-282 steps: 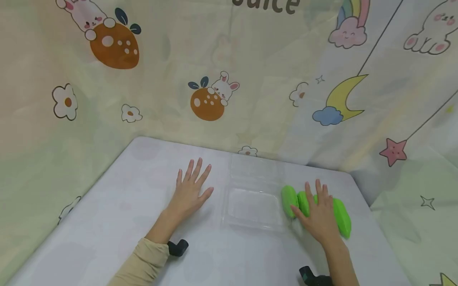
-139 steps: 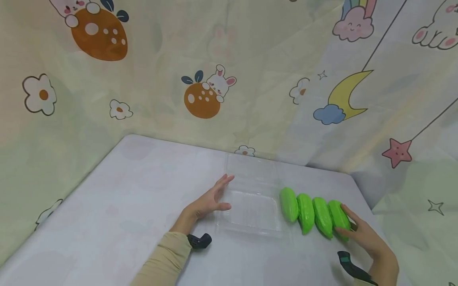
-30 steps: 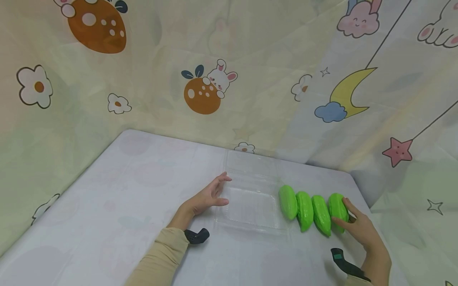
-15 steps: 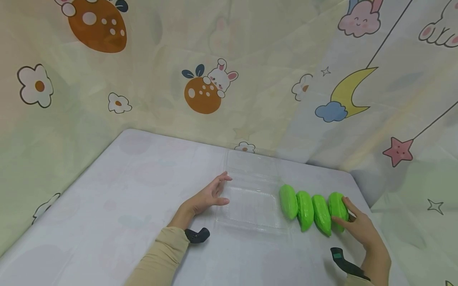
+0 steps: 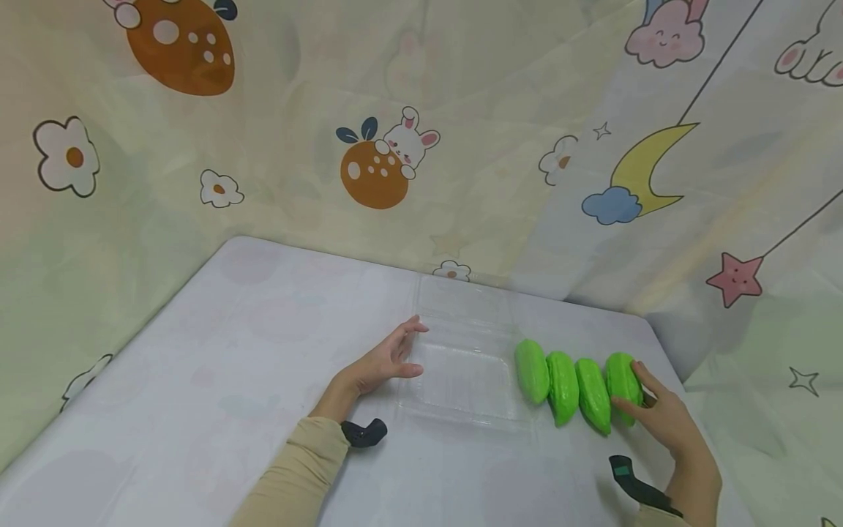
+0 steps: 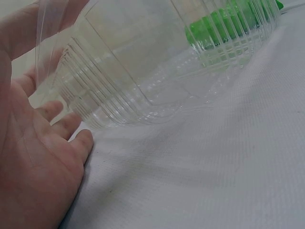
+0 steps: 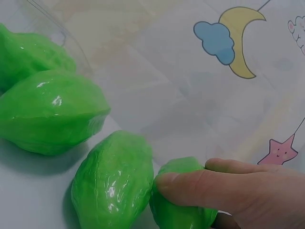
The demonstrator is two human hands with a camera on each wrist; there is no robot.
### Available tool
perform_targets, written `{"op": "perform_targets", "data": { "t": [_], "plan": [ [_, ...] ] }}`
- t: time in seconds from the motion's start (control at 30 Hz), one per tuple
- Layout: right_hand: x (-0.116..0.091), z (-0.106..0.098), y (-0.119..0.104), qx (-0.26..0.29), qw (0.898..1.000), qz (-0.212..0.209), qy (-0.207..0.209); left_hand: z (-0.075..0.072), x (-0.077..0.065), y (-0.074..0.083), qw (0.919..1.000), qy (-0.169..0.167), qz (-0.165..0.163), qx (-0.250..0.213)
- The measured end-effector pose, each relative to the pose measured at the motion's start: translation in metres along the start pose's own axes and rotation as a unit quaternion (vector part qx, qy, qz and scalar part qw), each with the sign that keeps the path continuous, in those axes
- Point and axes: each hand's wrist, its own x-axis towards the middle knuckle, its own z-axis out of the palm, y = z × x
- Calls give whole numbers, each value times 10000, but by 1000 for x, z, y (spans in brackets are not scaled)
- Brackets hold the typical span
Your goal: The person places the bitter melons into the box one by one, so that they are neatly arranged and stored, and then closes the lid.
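Note:
At the right end of a row of several glossy green ridged fruits (image 5: 562, 388), my right hand (image 5: 664, 417) holds the last green ridged fruit (image 5: 620, 377) between thumb and fingers. In the right wrist view the thumb (image 7: 186, 188) lies along its near side, and part of that fruit is hidden behind the hand. My left hand (image 5: 378, 369) rests at the left side of a clear plastic box (image 5: 464, 424), thumb and fingers spread apart. The left wrist view shows its loosely bent fingers (image 6: 66, 125) close along the box's ribbed wall (image 6: 90, 90).
The box's lid (image 5: 464, 301) lies folded back toward the far edge of the white table (image 5: 217, 366). A patterned cloth (image 5: 487, 146) hangs directly behind the table. Black wrist devices (image 5: 364, 433) stick out below both hands.
Earlier both hands lay spread flat, the right over the fruits. The left has since moved to the box, and the right has taken the end fruit, which shifted slightly back. Little differs over the last second.

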Motion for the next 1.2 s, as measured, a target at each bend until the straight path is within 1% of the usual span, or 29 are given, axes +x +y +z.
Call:
{"op": "perform_targets", "data": {
  "t": [0.4,0.57,0.93,1.2],
  "plan": [
    [0,-2,-6,-47,10000,-43,13,0,0,0,10000,37,-43,31],
    [-2,-3,-10,-40,9999,-152,29,0,1,-1,10000,-2,-14,-25],
    [-1,-6,-17,-160,9992,-311,168,1,1,1,9999,-21,-74,-109],
    [-2,-6,-25,-127,9987,-441,210,0,1,0,10000,-5,-38,-81]
  ]
}}
